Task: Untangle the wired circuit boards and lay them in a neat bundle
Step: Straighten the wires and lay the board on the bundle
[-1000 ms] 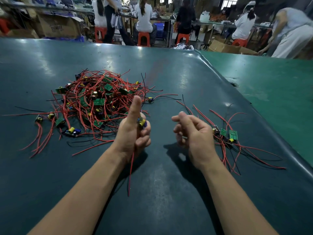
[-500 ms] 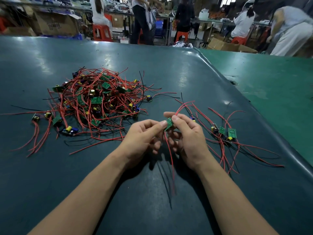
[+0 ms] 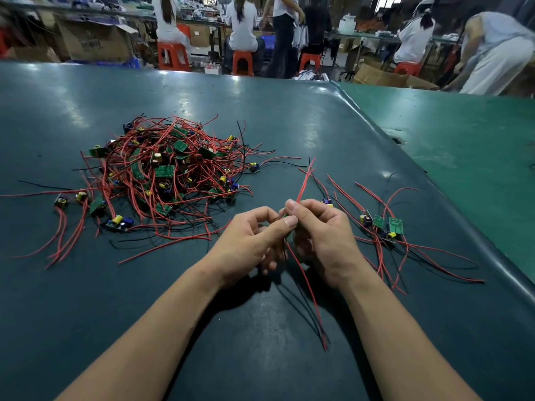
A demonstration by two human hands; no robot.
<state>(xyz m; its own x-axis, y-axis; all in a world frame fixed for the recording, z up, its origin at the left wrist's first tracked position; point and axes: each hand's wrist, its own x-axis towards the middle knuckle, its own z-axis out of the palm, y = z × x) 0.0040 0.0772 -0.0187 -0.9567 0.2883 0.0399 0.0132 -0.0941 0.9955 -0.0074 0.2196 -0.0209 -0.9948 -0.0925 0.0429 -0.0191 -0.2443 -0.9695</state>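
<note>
Since half a second earlier, my left hand [image 3: 254,241] and right hand [image 3: 318,235] pinched the board [image 3: 289,235] closer, wires [image 3: 304,183] straightened, nearly bundle-ready.

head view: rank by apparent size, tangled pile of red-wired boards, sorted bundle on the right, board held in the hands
1. Tangled pile of red-wired green circuit boards, largest.
2. Sorted bundle of wired boards, right.
3. Small green board pinched between both hands, mostly hidden by fingers; smallest showing.
</note>
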